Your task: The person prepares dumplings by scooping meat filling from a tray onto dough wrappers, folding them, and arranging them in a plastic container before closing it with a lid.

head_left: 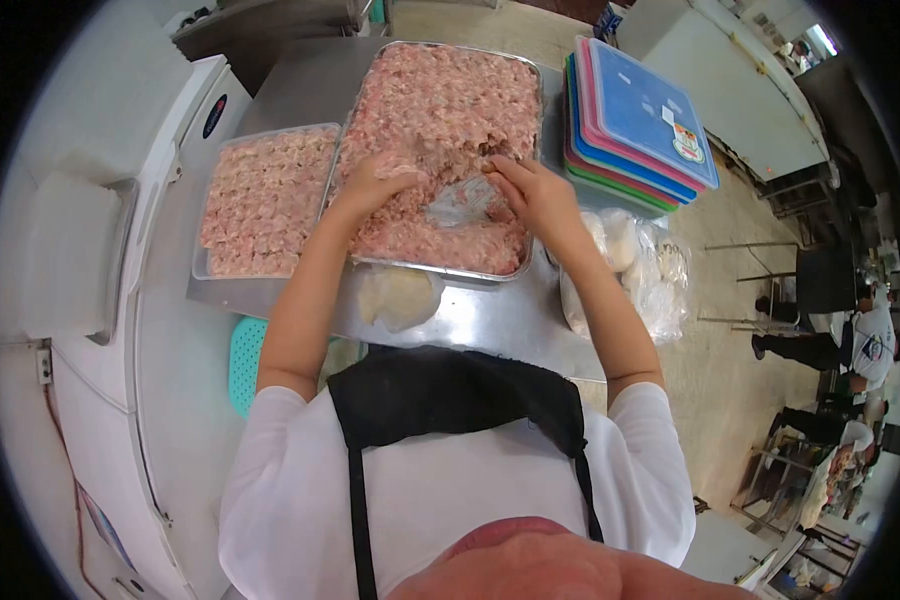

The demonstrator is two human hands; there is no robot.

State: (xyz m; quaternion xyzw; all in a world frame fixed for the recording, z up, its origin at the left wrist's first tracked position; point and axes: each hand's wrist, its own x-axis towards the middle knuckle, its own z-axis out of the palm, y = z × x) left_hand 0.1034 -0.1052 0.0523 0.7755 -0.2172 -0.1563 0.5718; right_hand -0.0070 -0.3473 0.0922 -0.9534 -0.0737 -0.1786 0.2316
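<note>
A large metal tray (532,225) holds a thick layer of pink ground meat (450,100). Over it, my left hand (378,185) has its fingers bent at the meat, and their tips are hard to make out. My right hand (525,190) is closed, thumb against fingers, on a small bit of meat mixture near a dark patch. Between the hands a clear plastic sheet (462,202) lies on the meat. To the left, a smaller clear container (202,262) holds meat marked off in rows. A pale lump in plastic (400,298) sits near the table's front edge.
Stacked coloured lids (650,110) stand right of the tray, with bagged pale rounds (635,262) below them. A teal perforated basket (247,365) is under the metal table (500,318). White appliances line the left; people (870,340) are far right.
</note>
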